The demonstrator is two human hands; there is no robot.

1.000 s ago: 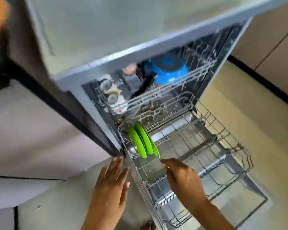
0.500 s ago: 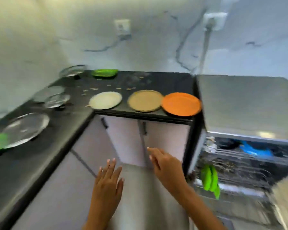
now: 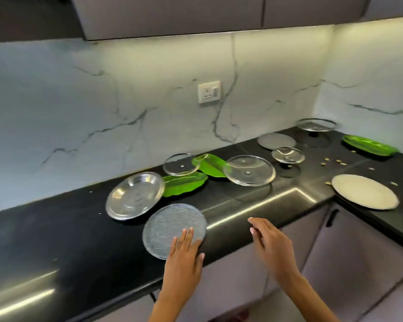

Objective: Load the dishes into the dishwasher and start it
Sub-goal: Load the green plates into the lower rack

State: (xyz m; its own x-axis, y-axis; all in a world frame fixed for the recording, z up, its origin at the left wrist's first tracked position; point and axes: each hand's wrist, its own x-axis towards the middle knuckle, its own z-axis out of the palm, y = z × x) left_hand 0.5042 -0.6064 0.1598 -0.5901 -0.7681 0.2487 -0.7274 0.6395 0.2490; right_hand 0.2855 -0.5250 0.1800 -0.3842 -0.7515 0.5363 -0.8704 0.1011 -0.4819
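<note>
A textured grey glass plate [image 3: 170,226] lies near the front edge of the black counter [image 3: 56,247]. My left hand [image 3: 184,254] hovers over its near rim with straight fingers, holding nothing. My right hand [image 3: 270,245] is open in the air just off the counter's edge. Behind the grey plate a steel plate [image 3: 134,195] leans on a green leaf-shaped tray [image 3: 186,183]. Further back are a second green tray [image 3: 211,165], clear glass plates [image 3: 249,170] [image 3: 180,163] and a cream plate [image 3: 364,191]. The dishwasher is out of view.
More glass plates [image 3: 287,155] [image 3: 276,141] [image 3: 316,124] and a third green tray [image 3: 369,145] sit toward the corner, with small crumbs [image 3: 335,161] scattered nearby. A wall socket [image 3: 209,91] is on the marble backsplash. Grey cabinet doors [image 3: 349,256] run below the counter.
My view has swung left from the dishwasher rack to the counter. Both hands have come away from the lower rack and now reach over the counter's edge, the left over the grey plate.
</note>
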